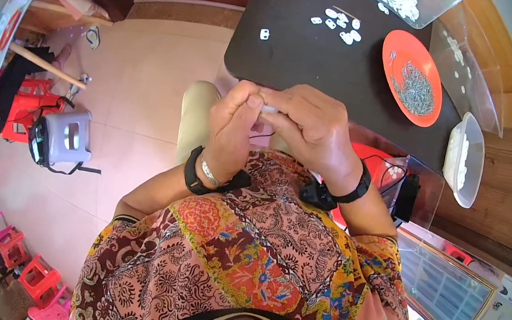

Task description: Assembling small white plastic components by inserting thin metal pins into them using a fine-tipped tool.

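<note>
Both hands meet in front of my chest, just off the near edge of the dark table. A small white plastic piece shows between my right hand's thumb and forefinger. My left hand is closed at the piece's left end, thumb and fingertips pressed together there; the fingers hide most of it. On the table lie several loose white pieces, some with dark spots, and a single white piece apart to the left. An orange-red plate at the right holds a heap of small grey metal screws.
A clear bin of white pieces stands at the table's far right. A translucent tub with more white pieces sits at the right edge. Left on the floor are a grey stool and several red and pink stools.
</note>
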`<control>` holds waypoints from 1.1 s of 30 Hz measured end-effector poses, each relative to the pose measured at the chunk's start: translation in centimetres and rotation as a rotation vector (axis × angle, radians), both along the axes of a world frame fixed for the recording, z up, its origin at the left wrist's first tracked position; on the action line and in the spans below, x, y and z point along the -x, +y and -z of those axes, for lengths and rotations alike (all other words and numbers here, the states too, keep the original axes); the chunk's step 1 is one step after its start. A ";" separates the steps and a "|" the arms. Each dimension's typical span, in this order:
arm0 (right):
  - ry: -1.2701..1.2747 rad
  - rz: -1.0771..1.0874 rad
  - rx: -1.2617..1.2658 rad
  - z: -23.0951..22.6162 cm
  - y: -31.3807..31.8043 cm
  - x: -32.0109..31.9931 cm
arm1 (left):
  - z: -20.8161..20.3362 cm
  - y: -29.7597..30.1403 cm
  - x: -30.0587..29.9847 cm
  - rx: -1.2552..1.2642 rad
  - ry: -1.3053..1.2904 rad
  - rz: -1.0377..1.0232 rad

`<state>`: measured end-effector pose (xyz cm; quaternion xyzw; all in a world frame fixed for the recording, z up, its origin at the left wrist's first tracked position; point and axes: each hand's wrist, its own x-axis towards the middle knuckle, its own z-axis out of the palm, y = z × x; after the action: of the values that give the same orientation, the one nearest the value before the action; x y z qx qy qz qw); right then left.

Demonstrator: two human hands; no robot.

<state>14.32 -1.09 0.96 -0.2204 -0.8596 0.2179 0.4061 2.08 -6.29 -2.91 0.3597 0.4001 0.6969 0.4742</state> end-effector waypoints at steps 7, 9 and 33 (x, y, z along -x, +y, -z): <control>-0.116 0.046 0.132 -1.8 0.7 -1.2 | 1.3 0.1 1.5 0.090 0.003 0.293; -0.193 0.039 0.008 -3.5 1.7 -2.1 | 1.0 0.2 1.5 0.089 -0.025 0.303; -0.606 1.120 -0.450 -16.6 21.9 -23.5 | 0.7 -0.5 1.8 0.112 0.120 0.372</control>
<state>37.80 20.80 17.57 -0.5941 -0.7161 -0.2814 0.2346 0.32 -6.83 -3.59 0.4412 0.3925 0.5512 0.5894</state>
